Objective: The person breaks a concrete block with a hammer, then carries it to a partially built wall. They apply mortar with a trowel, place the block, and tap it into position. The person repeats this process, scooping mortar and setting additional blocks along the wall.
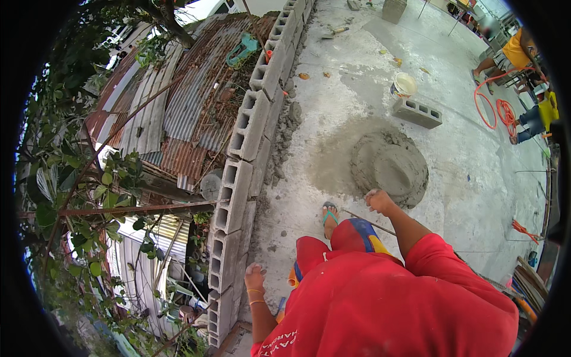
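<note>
A person in a red shirt is standing on a grey concrete roof slab (pixel 380 71), beside a low wall of grey hollow concrete blocks (pixel 247 137) running along the slab's left edge. The right hand (pixel 378 200) is closing in a fist around the thin handle of a long tool (pixel 369 221), reaching towards a round grey heap of wet mortar (pixel 389 166) with a hollow in its middle, lying near the middle of the slab. The left hand (pixel 254 277) is hanging down just beside the wall's lower end, fingers loosely curled; whether it is gripping anything I cannot tell.

Judging by this, the mortar is looking mixed and ready, and at least two courses of blocks are laid. One loose grey hollow block (pixel 417 112) and a white plastic bucket (pixel 404 84) are waiting beyond the heap, so the wall is probably unfinished. An orange hose (pixel 493 110) is coiling near the right edge, by other people.
</note>
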The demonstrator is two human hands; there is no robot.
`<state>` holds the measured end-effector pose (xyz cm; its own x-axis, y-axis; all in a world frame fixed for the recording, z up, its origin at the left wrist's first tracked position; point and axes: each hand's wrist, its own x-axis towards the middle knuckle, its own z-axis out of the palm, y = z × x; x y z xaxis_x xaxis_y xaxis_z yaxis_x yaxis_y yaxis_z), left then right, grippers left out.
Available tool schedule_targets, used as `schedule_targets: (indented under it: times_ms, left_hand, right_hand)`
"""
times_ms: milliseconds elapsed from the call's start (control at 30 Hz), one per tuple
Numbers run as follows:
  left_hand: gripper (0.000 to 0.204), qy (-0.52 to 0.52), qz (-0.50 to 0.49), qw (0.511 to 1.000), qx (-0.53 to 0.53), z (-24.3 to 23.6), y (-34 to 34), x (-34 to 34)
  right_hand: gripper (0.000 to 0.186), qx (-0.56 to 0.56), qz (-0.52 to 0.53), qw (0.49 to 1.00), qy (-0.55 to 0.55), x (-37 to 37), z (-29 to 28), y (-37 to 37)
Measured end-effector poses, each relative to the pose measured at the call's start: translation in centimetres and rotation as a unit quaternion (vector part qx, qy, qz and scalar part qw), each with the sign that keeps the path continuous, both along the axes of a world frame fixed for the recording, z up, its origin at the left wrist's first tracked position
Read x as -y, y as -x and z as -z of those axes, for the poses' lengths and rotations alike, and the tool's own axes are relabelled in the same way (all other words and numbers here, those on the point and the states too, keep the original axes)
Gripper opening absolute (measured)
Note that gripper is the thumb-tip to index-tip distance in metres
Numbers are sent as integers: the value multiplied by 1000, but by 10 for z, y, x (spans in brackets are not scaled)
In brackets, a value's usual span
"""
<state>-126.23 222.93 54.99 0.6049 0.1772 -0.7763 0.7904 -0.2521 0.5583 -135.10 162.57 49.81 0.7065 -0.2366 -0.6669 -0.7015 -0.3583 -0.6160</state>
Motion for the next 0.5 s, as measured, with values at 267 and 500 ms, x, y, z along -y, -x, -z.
schedule_targets:
  times_ms: [267,500]
  left_hand:
    - [24,-53,281,957,-54,20,-95,79]
    - [23,-118,515,847,-65,65,-335,197]
  right_hand:
    - [15,77,67,991,84,126,-17,-77]
    - [17,-63,414,906,-56,198,-73,-107]
